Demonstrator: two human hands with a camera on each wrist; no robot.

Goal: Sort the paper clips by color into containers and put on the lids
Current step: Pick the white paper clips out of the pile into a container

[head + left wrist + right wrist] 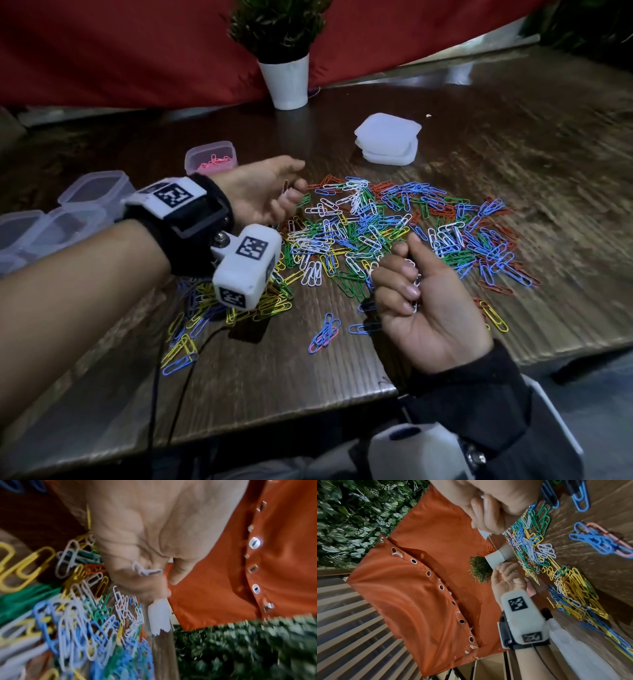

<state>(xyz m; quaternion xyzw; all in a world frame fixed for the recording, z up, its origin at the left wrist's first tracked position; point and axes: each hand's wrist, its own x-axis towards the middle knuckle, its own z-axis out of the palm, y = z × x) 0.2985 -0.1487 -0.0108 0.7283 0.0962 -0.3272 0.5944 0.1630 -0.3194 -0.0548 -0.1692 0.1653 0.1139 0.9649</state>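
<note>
Head view: left hand (pixel 260 195) pinches a white clip, right hand (pixel 421 301) clutches white clips (pixel 415 286); empty containers (pixel 96 192) lie nearer the left.

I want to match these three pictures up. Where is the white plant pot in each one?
Head: pot at top centre, against the red cloth.
Left wrist: not clearly in it; a blurred white shape at low centre cannot be identified.
Right wrist: pot near the centre, seen sideways, just above the left hand.
Shared landmark: the red cloth, which is in all three.
</note>
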